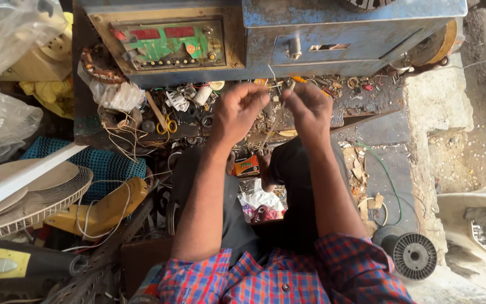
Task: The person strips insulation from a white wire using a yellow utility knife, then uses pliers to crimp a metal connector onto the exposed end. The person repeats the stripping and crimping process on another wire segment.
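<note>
Wire (277, 115), a thin pale strand, is pinched between the fingers of the left hand (238, 110) and right hand (309, 107) above the cluttered counter (367, 101), apparently mid-work, its loose end hanging free and unattached.

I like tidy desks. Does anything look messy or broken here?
Yes. The bench is littered with loose wires and scraps, the blue machine has chipped, worn paint, and a fan grille lies on its side.

A green control panel (167, 44) with two red displays sits upper left; a small orange box (247, 165) lies between the knees.
</note>
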